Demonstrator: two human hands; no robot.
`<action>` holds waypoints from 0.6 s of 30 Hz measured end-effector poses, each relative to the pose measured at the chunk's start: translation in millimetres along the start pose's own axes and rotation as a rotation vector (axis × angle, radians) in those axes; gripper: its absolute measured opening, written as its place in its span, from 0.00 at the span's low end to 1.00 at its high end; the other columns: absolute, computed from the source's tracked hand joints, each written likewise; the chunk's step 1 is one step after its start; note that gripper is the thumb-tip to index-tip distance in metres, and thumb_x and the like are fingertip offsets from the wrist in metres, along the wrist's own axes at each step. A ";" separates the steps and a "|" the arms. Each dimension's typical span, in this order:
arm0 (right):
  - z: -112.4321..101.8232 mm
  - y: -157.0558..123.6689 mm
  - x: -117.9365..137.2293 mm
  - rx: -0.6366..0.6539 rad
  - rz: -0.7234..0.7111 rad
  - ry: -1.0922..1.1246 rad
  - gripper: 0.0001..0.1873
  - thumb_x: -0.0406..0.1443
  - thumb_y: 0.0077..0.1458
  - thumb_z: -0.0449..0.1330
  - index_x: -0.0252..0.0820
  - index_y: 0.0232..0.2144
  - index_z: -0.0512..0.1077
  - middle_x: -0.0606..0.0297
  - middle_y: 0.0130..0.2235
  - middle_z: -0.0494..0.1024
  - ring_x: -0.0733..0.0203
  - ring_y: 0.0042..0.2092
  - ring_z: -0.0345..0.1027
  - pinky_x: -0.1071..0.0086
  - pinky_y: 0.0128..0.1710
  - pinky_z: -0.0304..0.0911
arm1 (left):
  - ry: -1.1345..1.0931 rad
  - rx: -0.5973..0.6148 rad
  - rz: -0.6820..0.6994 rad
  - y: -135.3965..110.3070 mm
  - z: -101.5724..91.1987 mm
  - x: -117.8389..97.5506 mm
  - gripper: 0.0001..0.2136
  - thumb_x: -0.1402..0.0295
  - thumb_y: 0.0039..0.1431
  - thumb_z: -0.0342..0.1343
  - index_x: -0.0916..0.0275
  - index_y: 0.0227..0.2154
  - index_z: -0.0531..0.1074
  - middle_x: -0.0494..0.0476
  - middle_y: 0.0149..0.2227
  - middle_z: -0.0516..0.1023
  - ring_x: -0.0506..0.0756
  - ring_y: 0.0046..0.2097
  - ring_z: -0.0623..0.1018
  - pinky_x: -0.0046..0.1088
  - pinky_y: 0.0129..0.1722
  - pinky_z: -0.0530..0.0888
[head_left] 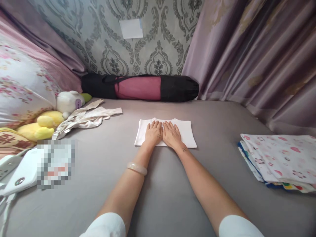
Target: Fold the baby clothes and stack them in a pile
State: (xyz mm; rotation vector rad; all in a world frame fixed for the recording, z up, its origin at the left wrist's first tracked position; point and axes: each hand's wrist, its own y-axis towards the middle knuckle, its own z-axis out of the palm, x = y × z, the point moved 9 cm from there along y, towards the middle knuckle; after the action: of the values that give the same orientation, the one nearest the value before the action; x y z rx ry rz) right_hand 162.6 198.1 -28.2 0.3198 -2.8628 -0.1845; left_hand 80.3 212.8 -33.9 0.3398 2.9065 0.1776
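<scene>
A white folded cloth [186, 133] lies flat on the grey bed sheet [168, 191], roughly a rectangle with slightly uneven far edges. My left hand [154, 132] rests palm down on its left-middle part, fingers stretched forward. Beside it, my right hand [172, 134] presses flat on the cloth too, with the fingers extended. The two hands are side by side, thumbs close together at the cloth's centre. Neither hand grips anything. A pale bangle [137, 168] circles my left forearm.
To the right sits a stack of folded printed cloths [283, 161]. On the left are a crumpled cream garment [86, 115], plush toys [50, 121], a white device with cables [24, 174] and a blurred-out item. A black and pink long bag [138, 87] lies along the wall.
</scene>
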 end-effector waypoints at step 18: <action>-7.9 -8.8 -12.1 -0.005 0.067 -0.022 0.29 0.41 0.67 0.40 0.37 0.66 0.57 0.57 0.69 0.54 0.51 0.70 0.41 0.51 0.67 0.33 | 0.067 -0.002 -0.071 -11.8 -4.2 6.7 0.29 0.55 0.69 0.34 0.66 0.65 0.57 0.65 0.68 0.56 0.63 0.69 0.55 0.47 0.66 0.52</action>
State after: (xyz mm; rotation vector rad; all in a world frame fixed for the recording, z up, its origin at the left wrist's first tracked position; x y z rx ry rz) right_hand 177.8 191.6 -24.8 0.2218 -2.8894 -0.1836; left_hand 70.5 202.6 -32.8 0.2342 2.9793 0.1837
